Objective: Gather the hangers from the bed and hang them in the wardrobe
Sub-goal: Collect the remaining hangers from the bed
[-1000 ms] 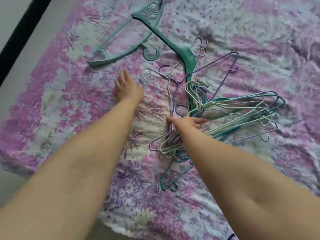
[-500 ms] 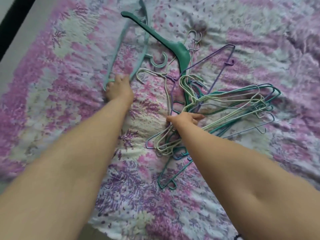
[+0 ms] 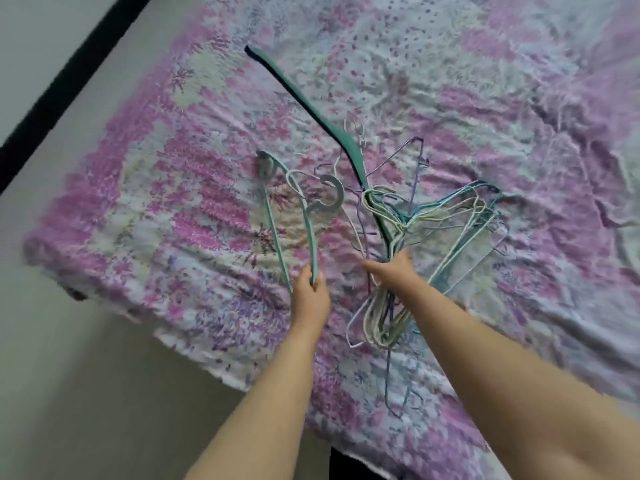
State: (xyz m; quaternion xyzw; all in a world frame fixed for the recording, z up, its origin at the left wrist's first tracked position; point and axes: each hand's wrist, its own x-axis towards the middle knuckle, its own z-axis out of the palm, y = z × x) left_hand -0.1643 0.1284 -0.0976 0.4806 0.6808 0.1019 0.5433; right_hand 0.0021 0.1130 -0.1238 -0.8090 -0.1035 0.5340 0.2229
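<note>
Fingers [image 3: 317, 277] of your left hand [image 3: 310, 299] are curled round the lower end of a pale teal plastic hanger [image 3: 310, 233], pinching it where its two thin arms meet; the rest of that hanger runs away from you, with its rounded hook [image 3: 330, 199] at the far end. Your right hand [image 3: 389, 270] is closed over the middle of a tangled bundle of thin wire hangers [image 3: 446, 223] in cream, lilac, blue and green, thumb stretched out to the left. The bundle fans out beyond your knuckles toward the right side of the bed and trails back under your wrist as a cluster of loops nearer the bed's near edge. A dark green, broad-shouldered plastic hanger [image 3: 311, 109] lies just beyond the bundle, its long arm slanting toward the far left corner of the bed and its lower end buried among the wires. Everything sits on a crumpled bedspread [image 3: 485, 98] printed with pink and purple flowers on white. Blur softens the fine wires, so you cannot count them.
</note>
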